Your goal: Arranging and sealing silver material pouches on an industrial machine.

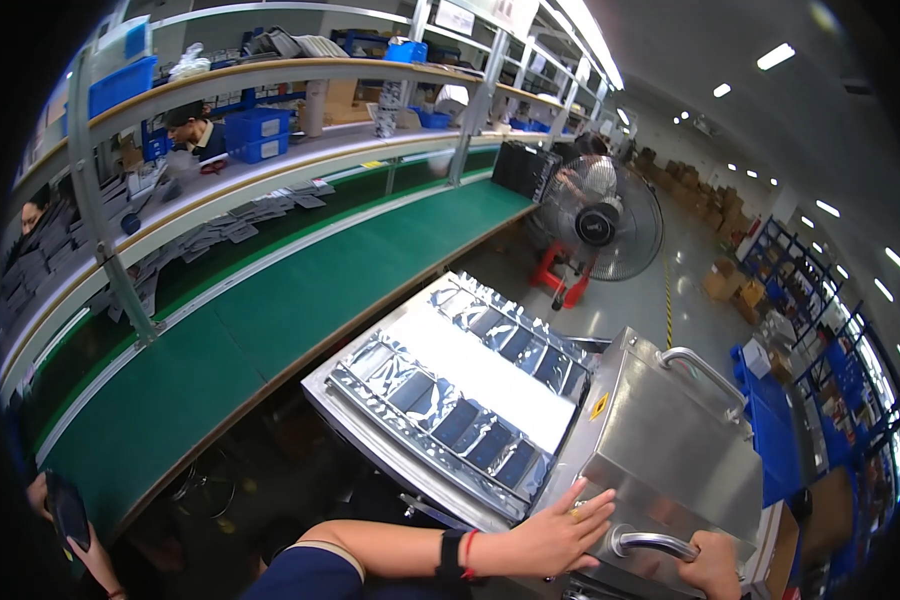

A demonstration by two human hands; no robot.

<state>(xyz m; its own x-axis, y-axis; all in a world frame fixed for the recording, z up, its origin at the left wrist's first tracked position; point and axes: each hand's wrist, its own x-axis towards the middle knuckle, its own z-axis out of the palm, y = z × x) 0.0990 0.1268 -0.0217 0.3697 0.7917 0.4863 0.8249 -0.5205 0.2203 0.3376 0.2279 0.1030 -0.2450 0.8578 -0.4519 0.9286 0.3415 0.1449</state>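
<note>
Now, right fingers (706, 562) grasp the curved handle (660, 541) of a boxy, silvery lid (670, 440); left fingers (595, 508) spread empty.

1. Head view: fisheye, taken from the person's head, facing forward and obliquely down.
2. Near field: left hand (555, 537) and right hand (712, 567), close to the lens.
3. Depth: green desk (320, 285) receding from near left; floor (698, 290) and ceiling (685, 45) extending far right.

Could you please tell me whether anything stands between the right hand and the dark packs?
Yes: the lid and the left hand stand between the right hand, which grips the near handle, and the dark packs to the lid's left.
</note>
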